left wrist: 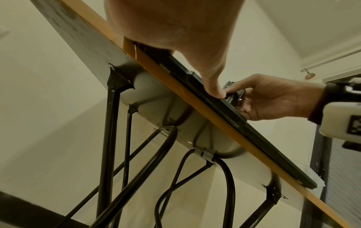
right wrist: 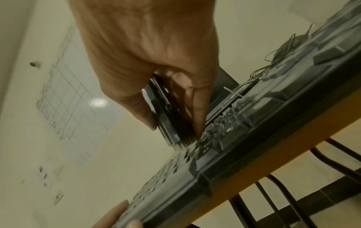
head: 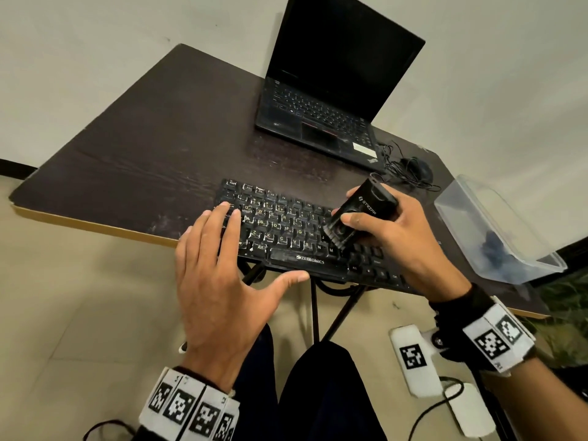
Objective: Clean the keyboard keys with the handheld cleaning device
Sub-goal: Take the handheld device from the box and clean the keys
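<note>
A black Zebronics keyboard (head: 286, 230) lies at the near edge of the dark table (head: 143, 148), its front hanging slightly over. My right hand (head: 381, 227) grips a black handheld cleaning device (head: 356, 214), tilted, with its bristled nozzle (right wrist: 185, 142) touching the keys right of centre. My left hand (head: 219, 268) lies flat with straight fingers on the keyboard's left end, thumb against its front edge (left wrist: 215, 91). In the right wrist view the keyboard (right wrist: 254, 138) runs diagonally and the device (right wrist: 166, 117) sits between thumb and fingers.
An open black laptop (head: 331, 90) stands at the back of the table. A wired mouse with a tangled cable (head: 413, 170) lies to its right. A clear plastic box (head: 496, 230) sits at the table's right edge. Black folding legs (left wrist: 111, 138) show under the tabletop.
</note>
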A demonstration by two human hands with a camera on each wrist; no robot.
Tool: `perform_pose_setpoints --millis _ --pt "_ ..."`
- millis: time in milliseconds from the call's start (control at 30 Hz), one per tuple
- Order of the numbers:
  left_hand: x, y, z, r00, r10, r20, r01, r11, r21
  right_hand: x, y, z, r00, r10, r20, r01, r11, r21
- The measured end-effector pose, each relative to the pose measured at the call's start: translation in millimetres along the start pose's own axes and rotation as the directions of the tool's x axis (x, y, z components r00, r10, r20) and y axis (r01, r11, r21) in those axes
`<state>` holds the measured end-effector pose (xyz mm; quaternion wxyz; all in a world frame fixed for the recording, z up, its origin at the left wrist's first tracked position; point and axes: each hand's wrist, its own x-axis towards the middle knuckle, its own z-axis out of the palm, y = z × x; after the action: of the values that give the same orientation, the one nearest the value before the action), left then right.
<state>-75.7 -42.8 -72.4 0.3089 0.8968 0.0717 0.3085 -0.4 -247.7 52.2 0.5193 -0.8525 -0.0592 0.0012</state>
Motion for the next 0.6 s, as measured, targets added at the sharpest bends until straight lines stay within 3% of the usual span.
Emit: perform_pose_setpoints --millis 200,433,600 --pt "0.5 -0.1 0.6 1.000 0.001 0.005 -0.001 1.000 0.001 4.2 -6.1 -5.4 0.984 0.167 0.065 -0.173 0.979 0.109" --pt "0.0 -0.3 0.4 1.000 -0.006 0.012 0.006 1.000 -0.001 5.7 -6.6 -0.3 0.990 0.138 0.028 -0.140 0.979 0.150" --pt "0.4 0.5 -0.4 1.000 -0.007 0.013 0.007 1.000 -0.003 9.1 -0.7 2.6 0.968 0.249 0.045 -0.251 0.928 0.275"
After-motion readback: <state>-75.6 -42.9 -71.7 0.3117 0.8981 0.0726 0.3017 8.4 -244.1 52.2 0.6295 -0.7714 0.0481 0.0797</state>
